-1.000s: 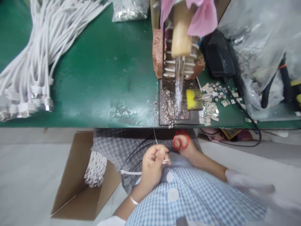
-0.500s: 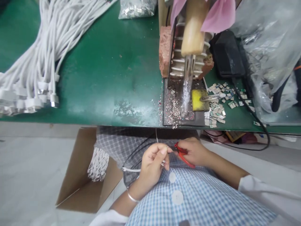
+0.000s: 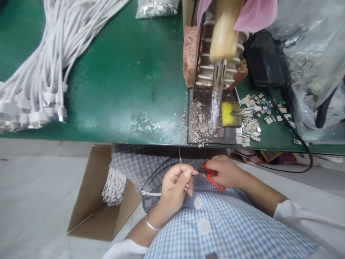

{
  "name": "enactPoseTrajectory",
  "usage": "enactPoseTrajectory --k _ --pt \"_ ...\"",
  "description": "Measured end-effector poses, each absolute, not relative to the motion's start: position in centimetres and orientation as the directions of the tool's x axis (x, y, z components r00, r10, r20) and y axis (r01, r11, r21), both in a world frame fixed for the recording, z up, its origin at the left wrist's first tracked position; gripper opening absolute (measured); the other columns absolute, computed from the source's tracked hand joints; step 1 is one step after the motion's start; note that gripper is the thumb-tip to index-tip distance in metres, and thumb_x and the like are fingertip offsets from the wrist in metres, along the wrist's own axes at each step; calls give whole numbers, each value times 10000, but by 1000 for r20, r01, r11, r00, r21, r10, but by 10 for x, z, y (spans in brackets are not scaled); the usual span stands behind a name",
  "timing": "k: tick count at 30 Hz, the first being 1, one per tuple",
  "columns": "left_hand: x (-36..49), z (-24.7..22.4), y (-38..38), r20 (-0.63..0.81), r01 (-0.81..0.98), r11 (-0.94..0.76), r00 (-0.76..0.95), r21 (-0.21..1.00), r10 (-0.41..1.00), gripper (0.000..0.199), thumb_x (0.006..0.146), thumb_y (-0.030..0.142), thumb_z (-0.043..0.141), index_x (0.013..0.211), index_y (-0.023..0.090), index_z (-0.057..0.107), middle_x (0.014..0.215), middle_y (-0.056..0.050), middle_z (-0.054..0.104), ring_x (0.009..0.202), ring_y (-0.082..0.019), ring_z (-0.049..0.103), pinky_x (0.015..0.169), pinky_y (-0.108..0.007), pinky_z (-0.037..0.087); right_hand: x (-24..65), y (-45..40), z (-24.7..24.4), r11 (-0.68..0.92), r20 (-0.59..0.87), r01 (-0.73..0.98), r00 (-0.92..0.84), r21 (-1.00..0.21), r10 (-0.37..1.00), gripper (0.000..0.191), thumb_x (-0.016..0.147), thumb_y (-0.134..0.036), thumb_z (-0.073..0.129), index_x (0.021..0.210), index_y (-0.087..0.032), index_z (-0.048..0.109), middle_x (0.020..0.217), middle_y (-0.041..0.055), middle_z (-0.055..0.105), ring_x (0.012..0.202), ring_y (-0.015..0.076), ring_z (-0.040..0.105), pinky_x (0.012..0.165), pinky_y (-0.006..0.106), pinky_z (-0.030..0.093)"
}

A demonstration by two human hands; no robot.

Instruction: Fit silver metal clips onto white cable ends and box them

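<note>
Green-topped workbench (image 3: pixel 153 72) fills the upper view, a bundle of white plug-ended cables (image 3: pixel 61 43) on its left and a wooden-handled soldering iron (image 3: pixel 224 39) toward its right. Just in front of the workbench, above a blue-and-white checked garment (image 3: pixel 237 219), the left hand (image 3: pixel 174 189) pinches thumb against forefinger, with a slim white cable (image 3: pixel 151 194) running into it. The right hand (image 3: pixel 226 172) wraps around a red-handled cutting tool (image 3: pixel 216 183), tip near the left fingertips. Below the workbench stands an open brown cardboard box (image 3: pixel 83 198).
</note>
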State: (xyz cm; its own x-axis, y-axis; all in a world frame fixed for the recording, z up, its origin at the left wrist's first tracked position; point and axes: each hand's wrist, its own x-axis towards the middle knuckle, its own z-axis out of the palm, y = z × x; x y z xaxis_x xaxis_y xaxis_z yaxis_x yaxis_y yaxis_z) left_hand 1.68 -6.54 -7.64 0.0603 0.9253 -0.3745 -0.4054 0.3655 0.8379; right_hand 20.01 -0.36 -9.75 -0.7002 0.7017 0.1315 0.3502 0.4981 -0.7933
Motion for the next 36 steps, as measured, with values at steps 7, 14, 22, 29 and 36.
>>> enactPoseTrajectory --k 7,14,22,29,36 --pt "12 -76 -66 -394 -333 389 56 859 917 253 879 397 640 816 157 692 453 71 492 357 -47 412 399 -155 321 209 4 -92 521 82 334 -778 -786 623 331 893 -257 528 593 -202 402 505 -69 334 470 88 307 509 224 246" --pt "10 -71 -64 -381 -291 380 53 878 923 217 881 361 648 829 156 698 482 57 532 393 -52 460 419 -145 362 211 5 -88 522 68 342 -786 -781 615 320 887 -209 517 598 -207 380 505 -69 331 468 94 308 515 236 240" --pt "16 -72 -63 -333 -393 340 90 854 939 268 838 431 690 856 166 657 581 -2 681 503 -106 608 514 -194 475 203 -2 -95 445 85 335 -713 -831 696 348 921 -295 503 599 -208 403 502 -56 372 465 98 322 505 238 242" --pt "21 -79 -61 -275 -436 249 3 865 961 254 825 432 704 851 183 661 620 -1 718 545 -131 662 551 -228 542 181 -27 -94 248 -9 303 -651 -920 759 388 974 -378 413 631 -197 395 475 -74 406 409 60 338 420 175 277" --pt "18 -75 -63 -284 -410 277 46 869 958 251 865 411 665 843 160 673 590 -10 699 529 -122 645 567 -228 540 185 -19 -98 286 56 290 -606 -913 794 410 891 -396 538 574 -200 368 491 -73 360 442 58 311 430 182 252"
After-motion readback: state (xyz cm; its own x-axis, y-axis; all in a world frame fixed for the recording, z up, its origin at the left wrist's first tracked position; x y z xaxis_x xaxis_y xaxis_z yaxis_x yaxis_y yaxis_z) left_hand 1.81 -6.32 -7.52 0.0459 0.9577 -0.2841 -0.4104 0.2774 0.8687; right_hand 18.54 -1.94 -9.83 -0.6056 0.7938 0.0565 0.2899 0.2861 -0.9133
